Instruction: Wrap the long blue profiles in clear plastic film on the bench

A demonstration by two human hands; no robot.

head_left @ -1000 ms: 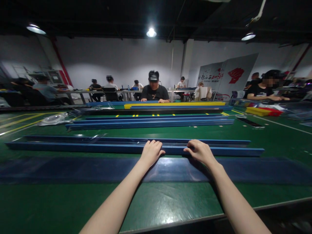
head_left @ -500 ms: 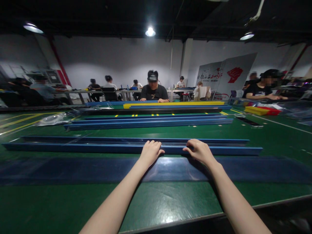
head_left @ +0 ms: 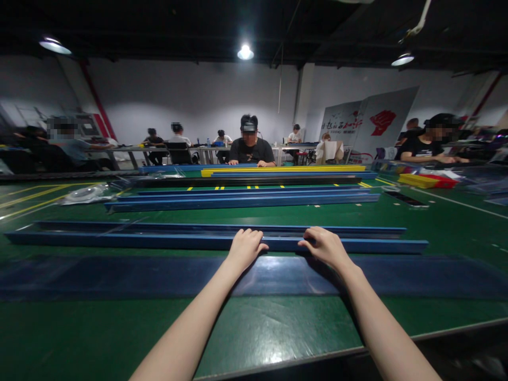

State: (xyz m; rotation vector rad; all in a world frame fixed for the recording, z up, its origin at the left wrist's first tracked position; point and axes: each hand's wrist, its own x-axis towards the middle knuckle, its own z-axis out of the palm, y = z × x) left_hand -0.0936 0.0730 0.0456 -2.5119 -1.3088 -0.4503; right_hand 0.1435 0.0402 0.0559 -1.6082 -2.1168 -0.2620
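A long blue plastic channel strip (head_left: 159, 241) lies crosswise in front of me, its near wall raised. My left hand (head_left: 246, 250) is bent over that wall, thumb on the near face and fingers curled behind it. To the right, my right hand (head_left: 324, 246) grips the same strip, its index finger and thumb close together. The fingertips of both hands are partly hidden. Nearer to me, a flat, shiny bluish strip of clear plastic (head_left: 119, 278) lies under my wrists.
Beyond are more blue strips (head_left: 238, 201), a black strip (head_left: 254, 181) and a yellow strip (head_left: 286, 170). A clear plastic bag (head_left: 85, 194) lies left; a phone (head_left: 407, 198) and yellow and red trays (head_left: 416, 180) lie right. A co-worker (head_left: 252, 148) sits opposite.
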